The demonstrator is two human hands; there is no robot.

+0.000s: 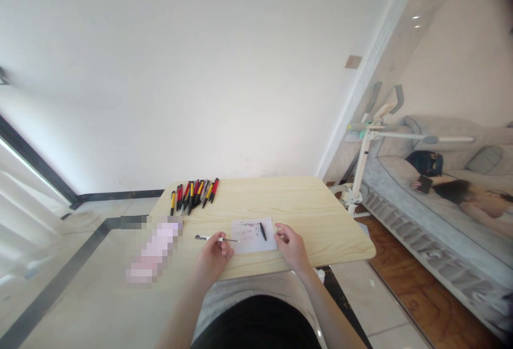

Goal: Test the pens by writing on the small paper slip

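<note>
My left hand [216, 250] is closed around a white pen barrel [220, 239] with a black clip end pointing left. A thin refill sticks out of the barrel toward the right, over a sheet of paper [244, 246] that carries reddish and dark scribbles. On the paper lies a black tapered pen part [263, 231], apart from both hands. At the sheet's right edge, my right hand [292, 246] has its thumb and fingertips drawn together; whatever they may hold is too small to make out.
Several red, yellow and grey pens [194, 194] lie bunched at the back left of the light wooden table [312, 204]. A white exercise machine [363, 156] stands to the right. Beyond it a person [460, 194] lies on a grey sofa [393, 151]. A plain wall rises behind the table.
</note>
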